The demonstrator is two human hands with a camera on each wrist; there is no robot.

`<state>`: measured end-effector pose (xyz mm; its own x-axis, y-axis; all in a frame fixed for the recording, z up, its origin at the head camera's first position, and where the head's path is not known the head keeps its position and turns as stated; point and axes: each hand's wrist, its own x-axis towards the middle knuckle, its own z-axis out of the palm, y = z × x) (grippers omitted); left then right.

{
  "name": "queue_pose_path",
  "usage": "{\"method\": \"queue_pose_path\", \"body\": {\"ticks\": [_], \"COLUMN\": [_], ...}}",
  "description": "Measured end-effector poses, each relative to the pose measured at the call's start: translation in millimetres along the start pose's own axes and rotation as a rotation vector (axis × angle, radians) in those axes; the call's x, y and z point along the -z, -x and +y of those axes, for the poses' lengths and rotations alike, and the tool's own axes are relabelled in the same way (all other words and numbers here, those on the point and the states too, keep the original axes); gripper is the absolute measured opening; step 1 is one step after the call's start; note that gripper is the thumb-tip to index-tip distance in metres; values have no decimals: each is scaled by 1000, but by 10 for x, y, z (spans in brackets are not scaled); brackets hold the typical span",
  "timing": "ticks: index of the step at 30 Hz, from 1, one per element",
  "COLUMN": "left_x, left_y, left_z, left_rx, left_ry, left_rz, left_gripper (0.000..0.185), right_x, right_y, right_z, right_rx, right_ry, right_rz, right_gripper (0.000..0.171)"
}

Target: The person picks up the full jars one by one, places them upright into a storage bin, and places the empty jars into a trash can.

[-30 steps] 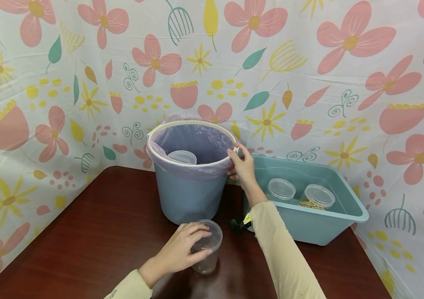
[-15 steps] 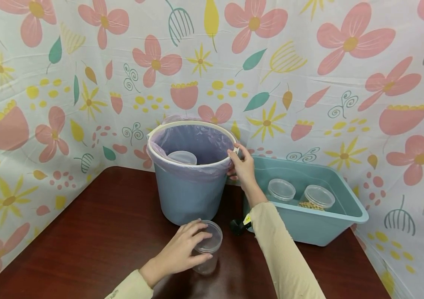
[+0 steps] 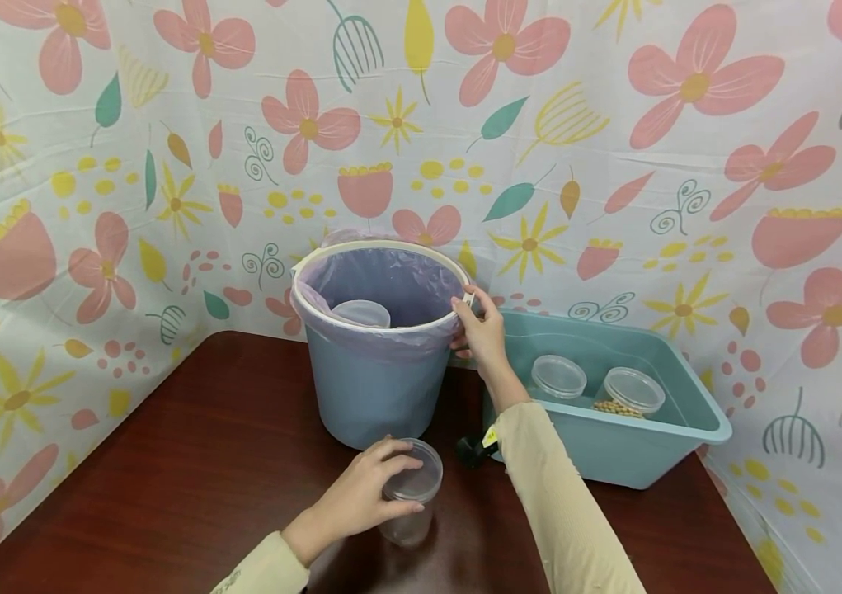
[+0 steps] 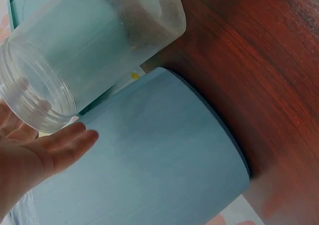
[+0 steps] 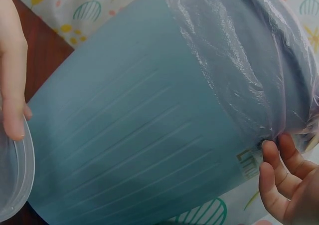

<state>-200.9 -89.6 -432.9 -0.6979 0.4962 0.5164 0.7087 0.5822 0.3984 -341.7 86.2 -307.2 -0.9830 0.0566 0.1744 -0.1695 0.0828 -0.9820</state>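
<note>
Our left hand (image 3: 361, 495) grips the upright clear jar (image 3: 411, 493) by its lid; the bin (image 3: 379, 363) sits just beyond, its rim pinched by our right hand (image 3: 482, 330).

- Light around me is bright, even and soft, with no hard shadows on the curtain.
- The desk (image 3: 168, 462) carries a dull sheen and faint shadow under my jar (image 3: 411, 495).
- My left wrist view is soft, the jar (image 4: 84, 50) close and hazy.
- My right wrist view shows glare on the bin liner (image 5: 259, 60).
</note>
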Motion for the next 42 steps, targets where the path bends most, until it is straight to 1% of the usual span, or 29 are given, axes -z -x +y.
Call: {"method": "queue_pose_path", "body": {"ticks": [3,5,8,13,19,29,38,42], "left_x": [-11,-19,-25,-34,-24,138,270,329], "left_y": [-1,4,5,3,-27,-119,-202,-243], "left_z": [-9,-16,-25,-41,-51,-9,-5,11], "left_rx": [22,36,40,33,5,-14,-71,-86], "left_ry": [40,47,66,89,86,101,93,69], "left_rz": [5,3,-6,-13,34,82,156,183], "left_gripper": [48,48,48,44,42,43,43,43], "right_x": [0,2,4,-2,-5,7,6,11], "right_y": [-1,-3,-6,-2,-5,-19,-14,-8], "right_z": [-1,0,5,9,13,24,22,30], "right_rx": [0,2,3,4,5,8,8,11], "right_ry": [4,4,4,12,25,9,-4,-10], "right_rz": [-2,-3,-3,0,4,-1,-8,-4], "right_gripper": [47,47,47,46,46,47,46,47]}}
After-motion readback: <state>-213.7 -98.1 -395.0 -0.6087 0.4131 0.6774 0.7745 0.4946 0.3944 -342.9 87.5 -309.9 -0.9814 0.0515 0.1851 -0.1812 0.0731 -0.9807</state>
